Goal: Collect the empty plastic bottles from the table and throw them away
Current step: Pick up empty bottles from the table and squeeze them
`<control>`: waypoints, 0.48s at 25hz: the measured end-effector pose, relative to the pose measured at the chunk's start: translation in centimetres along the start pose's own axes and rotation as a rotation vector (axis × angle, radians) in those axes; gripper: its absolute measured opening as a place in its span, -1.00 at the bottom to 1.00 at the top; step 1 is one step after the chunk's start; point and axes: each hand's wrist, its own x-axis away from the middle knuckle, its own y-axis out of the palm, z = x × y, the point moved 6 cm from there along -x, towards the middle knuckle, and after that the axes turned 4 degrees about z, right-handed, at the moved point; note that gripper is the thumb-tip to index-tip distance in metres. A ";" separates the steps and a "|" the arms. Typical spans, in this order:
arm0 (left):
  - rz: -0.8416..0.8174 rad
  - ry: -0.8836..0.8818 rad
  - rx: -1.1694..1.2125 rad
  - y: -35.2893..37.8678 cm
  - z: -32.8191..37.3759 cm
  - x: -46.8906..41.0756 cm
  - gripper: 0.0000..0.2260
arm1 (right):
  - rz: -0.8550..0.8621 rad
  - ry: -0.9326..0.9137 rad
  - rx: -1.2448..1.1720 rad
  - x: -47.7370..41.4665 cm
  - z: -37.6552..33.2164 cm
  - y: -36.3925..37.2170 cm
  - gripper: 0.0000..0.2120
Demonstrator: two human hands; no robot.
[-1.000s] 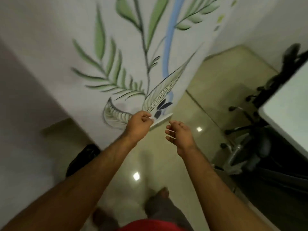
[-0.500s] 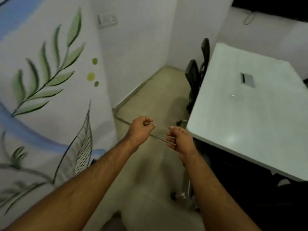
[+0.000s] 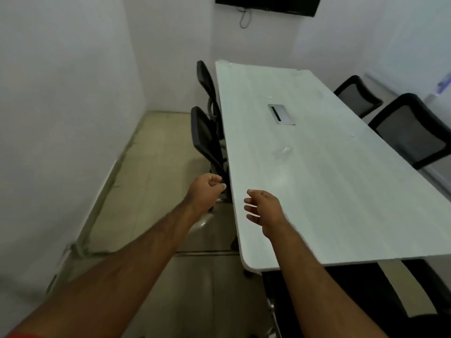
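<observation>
While hands (image 3: pixel 234 201) hover, table (image 3: pixel 341 191) unlabelled.

You have one view only: a wide-angle head camera looking forward and down. It faces along the white bench (image 3: pixel 317 179), filling the right of the frame, with both forearms reaching in from the bottom edge.

Two chairs (image 3: pixel 207 132) stand left of the table (image 3: pixel 329 191), two more (image 3: pixel 400 123) right, a screen (image 3: pixel 268 4) behind.
</observation>
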 end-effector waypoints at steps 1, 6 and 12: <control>-0.033 0.001 -0.012 0.6 0.6 -2.1 -0.79 | 0.026 0.006 -0.002 -1.7 -0.7 0.2 -0.92; -0.170 0.038 -0.087 4.9 2.1 -14.8 -0.76 | 0.187 0.054 -0.068 -13.3 -3.1 0.6 -0.89; -0.328 0.046 -0.178 15.3 1.9 -31.3 -0.76 | 0.511 0.102 -0.321 -32.0 -3.3 -2.6 -0.77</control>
